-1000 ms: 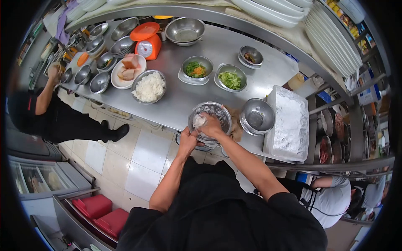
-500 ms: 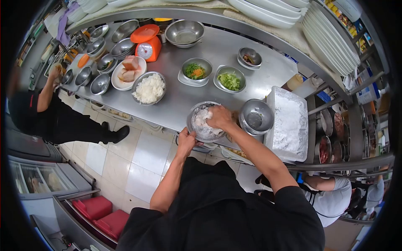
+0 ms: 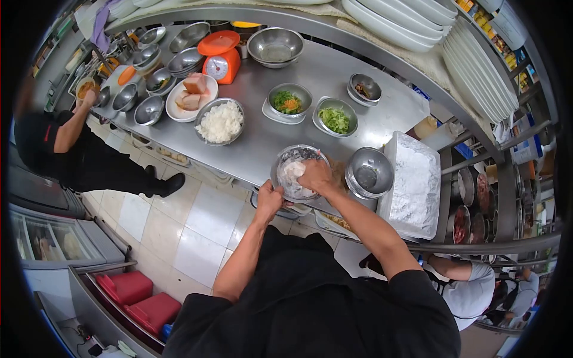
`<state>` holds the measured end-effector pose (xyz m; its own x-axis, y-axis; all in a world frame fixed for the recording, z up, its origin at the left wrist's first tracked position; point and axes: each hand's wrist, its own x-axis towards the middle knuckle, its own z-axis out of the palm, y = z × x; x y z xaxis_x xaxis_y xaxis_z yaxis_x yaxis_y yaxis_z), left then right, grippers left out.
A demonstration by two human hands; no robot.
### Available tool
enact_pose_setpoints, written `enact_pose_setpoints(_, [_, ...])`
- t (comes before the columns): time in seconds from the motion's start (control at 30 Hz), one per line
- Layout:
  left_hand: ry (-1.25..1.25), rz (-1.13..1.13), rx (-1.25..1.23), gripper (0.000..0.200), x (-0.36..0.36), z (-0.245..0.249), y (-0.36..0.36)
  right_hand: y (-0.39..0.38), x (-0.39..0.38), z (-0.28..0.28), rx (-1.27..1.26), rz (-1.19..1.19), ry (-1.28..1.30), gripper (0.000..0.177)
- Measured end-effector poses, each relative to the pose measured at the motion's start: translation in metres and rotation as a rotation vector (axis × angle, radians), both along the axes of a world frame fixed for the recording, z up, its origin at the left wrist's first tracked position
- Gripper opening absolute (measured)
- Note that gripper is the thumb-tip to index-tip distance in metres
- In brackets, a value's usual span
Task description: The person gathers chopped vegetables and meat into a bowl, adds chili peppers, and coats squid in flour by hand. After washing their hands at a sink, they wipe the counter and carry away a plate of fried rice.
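Observation:
A metal bowl (image 3: 279,176) with white, powder-coated pieces of food (image 3: 292,172) in it sits at the near edge of the steel table. My left hand (image 3: 270,200) is closed on the bowl's near left rim. Inside the bowl, my right hand (image 3: 315,177) has its fingers curled against the floury pieces; the fingertips are partly hidden. Just right of that hand stands an empty-looking metal bowl (image 3: 369,173). Beyond it is a white tub of white powder (image 3: 413,186).
Further back are bowls of chopped green vegetables (image 3: 338,120) and herbs (image 3: 286,102). Cooked rice (image 3: 220,122), a plate of meat chunks (image 3: 192,98) and an orange scale (image 3: 221,64) stand left. A shelf of white plates (image 3: 394,27) overhangs the back. A co-worker (image 3: 71,149) stands at left.
The camera view has shifted slightly, so the table items appear a little further right. My right hand has moved slightly within the bowl among the floury pieces; my left hand still grips the rim.

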<state>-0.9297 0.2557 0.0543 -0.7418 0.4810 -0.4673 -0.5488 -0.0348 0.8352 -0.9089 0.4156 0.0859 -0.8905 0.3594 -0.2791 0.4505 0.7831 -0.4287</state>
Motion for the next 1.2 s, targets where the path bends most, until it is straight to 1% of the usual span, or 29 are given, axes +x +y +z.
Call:
enact_pose_setpoints(0.03, [0.011, -0.008, 0.0, 0.02, -0.001, -0.002, -0.001, 0.0, 0.0, 0.011, -0.012, 0.006, -0.125, 0.053])
enact_pose_setpoints(0.07, [0.023, -0.016, -0.002, 0.019, -0.001, -0.002, -0.001, 0.0, 0.001, 0.009, -0.013, 0.012, -0.132, 0.053])
enact_pose_setpoints(0.13, [0.01, -0.027, 0.005, 0.019, 0.001, -0.002, -0.001, -0.004, 0.004, 0.005, 0.087, 0.094, 0.147, 0.049])
enact_pose_setpoints(0.17, [0.007, -0.043, 0.016, 0.019, 0.001, 0.0, -0.001, -0.008, 0.007, -0.004, 0.084, 0.098, 0.142, 0.049])
enact_pose_setpoints(0.23, [0.01, -0.031, 0.022, 0.02, 0.001, 0.003, 0.0, -0.017, 0.01, -0.032, -0.032, 0.206, 0.243, 0.043])
enact_pose_setpoints(0.27, [0.015, -0.025, 0.028, 0.02, 0.001, 0.002, 0.0, -0.02, 0.006, -0.038, -0.038, 0.209, 0.24, 0.043])
enact_pose_setpoints(0.33, [-0.002, -0.024, 0.013, 0.02, -0.001, -0.015, -0.002, -0.023, -0.001, -0.05, -0.039, 0.26, 0.239, 0.039])
enact_pose_setpoints(0.37, [-0.014, -0.028, 0.001, 0.021, -0.001, -0.017, -0.004, -0.022, -0.003, -0.046, -0.021, 0.278, 0.222, 0.039])
enact_pose_setpoints(0.4, [-0.01, -0.031, -0.001, 0.021, 0.0, -0.018, -0.005, -0.021, -0.005, -0.04, -0.022, 0.275, 0.226, 0.039])
enact_pose_setpoints(0.47, [-0.035, -0.015, 0.032, 0.02, -0.001, -0.014, -0.004, -0.017, -0.011, -0.026, -0.132, 0.202, 0.095, 0.033])
enact_pose_setpoints(0.5, [-0.032, -0.016, 0.037, 0.02, -0.002, -0.012, -0.004, -0.016, -0.013, -0.02, -0.127, 0.202, 0.097, 0.033])
enact_pose_setpoints(0.57, [-0.039, -0.012, 0.047, 0.019, -0.002, -0.01, -0.006, -0.017, -0.018, -0.011, -0.015, 0.062, 0.021, 0.026])
enact_pose_setpoints(0.6, [-0.044, 0.0, 0.05, 0.019, -0.001, -0.01, -0.007, -0.017, -0.019, -0.006, -0.013, 0.074, 0.015, 0.026])
enact_pose_setpoints(0.67, [-0.006, -0.016, 0.021, 0.02, -0.003, -0.011, -0.007, -0.013, -0.023, 0.001, 0.16, 0.104, 0.011, 0.03])
enact_pose_setpoints(0.73, [-0.005, -0.015, 0.012, 0.02, -0.005, -0.012, -0.007, -0.01, -0.023, 0.007, 0.145, 0.093, 0.0, 0.033])
enact_pose_setpoints(0.8, [-0.004, -0.027, 0.004, 0.02, -0.005, -0.01, -0.006, -0.009, -0.021, 0.03, 0.028, 0.183, -0.185, 0.045])
enact_pose_setpoints(0.83, [-0.005, -0.022, 0.01, 0.02, -0.005, -0.008, -0.006, -0.01, -0.019, 0.036, 0.031, 0.181, -0.188, 0.045])
enact_pose_setpoints(0.9, [-0.012, -0.022, 0.017, 0.019, -0.003, -0.006, -0.005, -0.011, -0.012, 0.043, 0.095, 0.305, -0.207, 0.064])
enact_pose_setpoints(0.93, [-0.028, -0.014, 0.032, 0.018, -0.003, -0.005, -0.004, -0.008, -0.012, 0.045, 0.095, 0.303, -0.211, 0.064])
enact_pose_setpoints(1.0, [-0.053, -0.004, 0.046, 0.018, -0.002, -0.006, -0.004, 0.0, -0.012, 0.049, -0.06, 0.404, -0.272, 0.08])
enact_pose_setpoints(1.03, [-0.038, -0.012, 0.039, 0.017, -0.002, -0.007, -0.004, 0.005, -0.013, 0.052, -0.063, 0.405, -0.28, 0.08])
enact_pose_setpoints(1.1, [-0.032, -0.017, 0.028, 0.016, -0.002, -0.005, -0.004, 0.009, -0.017, 0.074, -0.161, 0.482, -0.269, 0.083])
enact_pose_setpoints(1.13, [-0.041, -0.008, 0.035, 0.015, -0.002, -0.001, -0.004, 0.01, -0.019, 0.085, -0.164, 0.482, -0.275, 0.083])
enact_pose_setpoints(1.2, [-0.052, -0.001, 0.043, 0.014, -0.003, 0.0, -0.003, 0.011, -0.023, 0.102, -0.351, 0.432, -0.403, 0.08])
